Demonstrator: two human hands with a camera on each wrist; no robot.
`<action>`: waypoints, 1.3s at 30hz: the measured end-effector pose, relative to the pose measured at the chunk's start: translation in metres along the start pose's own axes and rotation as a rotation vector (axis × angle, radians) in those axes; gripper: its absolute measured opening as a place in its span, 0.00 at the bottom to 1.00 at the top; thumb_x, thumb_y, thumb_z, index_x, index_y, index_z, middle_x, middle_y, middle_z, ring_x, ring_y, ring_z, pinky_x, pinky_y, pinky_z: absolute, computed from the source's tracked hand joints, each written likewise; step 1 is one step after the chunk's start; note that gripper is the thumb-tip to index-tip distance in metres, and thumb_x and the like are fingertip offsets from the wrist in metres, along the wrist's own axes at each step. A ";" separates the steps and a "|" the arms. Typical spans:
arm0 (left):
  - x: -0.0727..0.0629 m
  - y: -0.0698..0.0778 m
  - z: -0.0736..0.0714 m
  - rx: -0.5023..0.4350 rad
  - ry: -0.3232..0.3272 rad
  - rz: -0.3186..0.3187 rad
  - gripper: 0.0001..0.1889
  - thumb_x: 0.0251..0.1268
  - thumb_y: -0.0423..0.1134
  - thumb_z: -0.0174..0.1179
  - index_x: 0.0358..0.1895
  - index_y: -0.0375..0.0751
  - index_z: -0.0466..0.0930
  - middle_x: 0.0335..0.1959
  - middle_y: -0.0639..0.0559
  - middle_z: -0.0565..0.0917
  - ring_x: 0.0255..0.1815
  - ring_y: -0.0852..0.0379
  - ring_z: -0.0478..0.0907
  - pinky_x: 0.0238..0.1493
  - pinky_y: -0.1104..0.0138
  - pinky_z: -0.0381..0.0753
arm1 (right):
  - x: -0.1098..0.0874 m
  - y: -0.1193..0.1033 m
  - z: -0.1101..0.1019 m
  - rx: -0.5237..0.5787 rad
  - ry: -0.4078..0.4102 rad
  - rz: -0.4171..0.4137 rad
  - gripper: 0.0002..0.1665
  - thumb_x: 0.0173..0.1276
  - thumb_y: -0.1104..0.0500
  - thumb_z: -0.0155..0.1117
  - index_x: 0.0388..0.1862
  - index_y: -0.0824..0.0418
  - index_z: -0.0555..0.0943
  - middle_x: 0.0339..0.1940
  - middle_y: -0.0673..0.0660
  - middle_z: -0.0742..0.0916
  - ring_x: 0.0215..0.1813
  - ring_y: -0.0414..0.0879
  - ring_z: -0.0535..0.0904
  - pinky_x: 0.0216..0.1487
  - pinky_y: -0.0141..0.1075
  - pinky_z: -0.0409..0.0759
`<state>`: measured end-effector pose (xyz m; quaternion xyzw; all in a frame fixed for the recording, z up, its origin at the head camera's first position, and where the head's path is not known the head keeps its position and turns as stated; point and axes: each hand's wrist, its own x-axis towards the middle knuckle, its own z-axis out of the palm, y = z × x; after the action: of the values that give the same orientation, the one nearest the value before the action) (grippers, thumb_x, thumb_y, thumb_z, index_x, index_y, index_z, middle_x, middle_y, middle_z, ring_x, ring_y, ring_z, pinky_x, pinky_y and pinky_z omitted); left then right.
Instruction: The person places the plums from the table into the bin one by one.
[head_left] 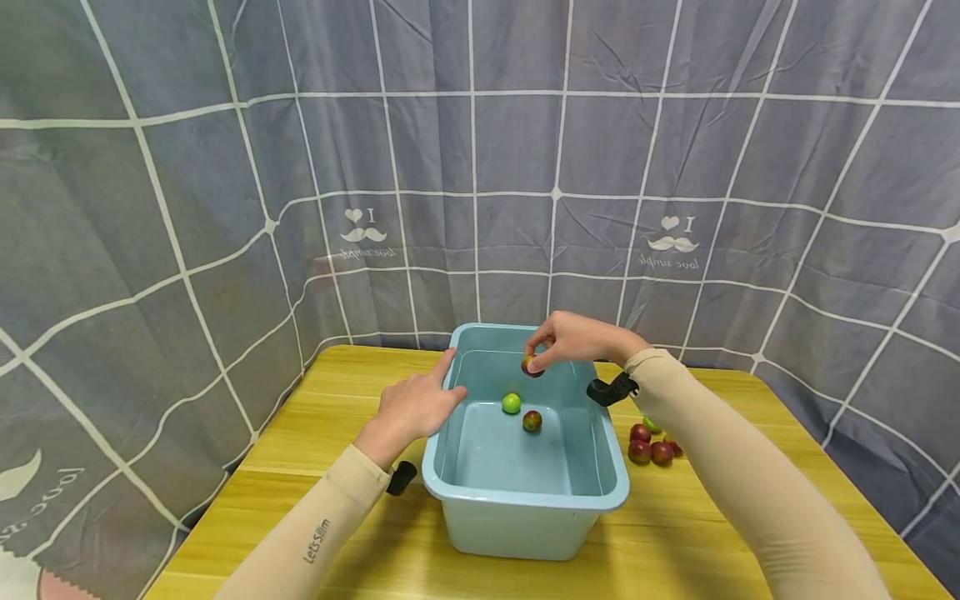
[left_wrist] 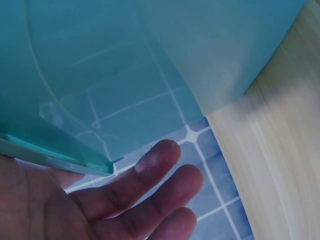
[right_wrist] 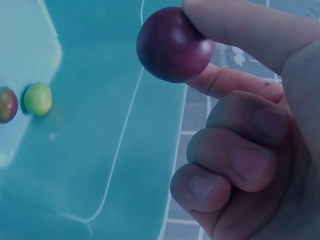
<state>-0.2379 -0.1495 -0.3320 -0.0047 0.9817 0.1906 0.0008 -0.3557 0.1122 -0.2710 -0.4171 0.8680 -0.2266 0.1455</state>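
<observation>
Over the far right part of the light blue plastic tub [head_left: 525, 500], my right hand [head_left: 573, 337] pinches a dark red plum [head_left: 532, 367] between thumb and index finger. The right wrist view shows this plum [right_wrist: 172, 45] up close, smooth and purplish, with the other fingers curled below it. My left hand [head_left: 416, 406] is at the tub's left rim, index finger and thumb spread. In the left wrist view its fingers [left_wrist: 167, 200] extend loosely beside the tub's outer wall. On the tub floor lie a green plum [head_left: 512, 403] and a reddish-brown plum [head_left: 532, 422].
On the wooden table [head_left: 300, 433], right of the tub, sits a group of several dark red plums [head_left: 640, 452] with a green one [head_left: 651, 425], partly behind my right forearm. A grey checked curtain [head_left: 517, 150] hangs behind and at both sides.
</observation>
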 end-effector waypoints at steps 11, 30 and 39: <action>0.000 -0.002 0.000 0.003 0.000 0.001 0.39 0.70 0.61 0.44 0.82 0.65 0.45 0.28 0.50 0.80 0.29 0.49 0.77 0.29 0.57 0.70 | 0.034 -0.005 0.017 -0.071 -0.096 0.006 0.05 0.66 0.51 0.72 0.38 0.48 0.89 0.14 0.46 0.70 0.20 0.40 0.61 0.29 0.34 0.64; -0.001 -0.002 0.000 0.019 0.006 -0.010 0.38 0.71 0.63 0.44 0.82 0.66 0.44 0.41 0.47 0.86 0.31 0.49 0.78 0.31 0.57 0.71 | 0.055 0.001 0.042 -0.145 -0.159 0.079 0.05 0.67 0.50 0.70 0.38 0.46 0.89 0.34 0.47 0.85 0.29 0.40 0.70 0.33 0.35 0.70; -0.002 0.000 0.000 0.016 -0.001 -0.006 0.38 0.72 0.63 0.44 0.82 0.66 0.44 0.44 0.46 0.86 0.33 0.49 0.78 0.33 0.56 0.71 | 0.054 0.003 0.042 -0.129 -0.158 0.117 0.07 0.68 0.49 0.70 0.36 0.49 0.88 0.32 0.47 0.84 0.29 0.40 0.70 0.33 0.35 0.70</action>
<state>-0.2359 -0.1495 -0.3322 -0.0077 0.9831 0.1829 0.0018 -0.3720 0.0593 -0.3122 -0.3908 0.8894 -0.1279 0.1995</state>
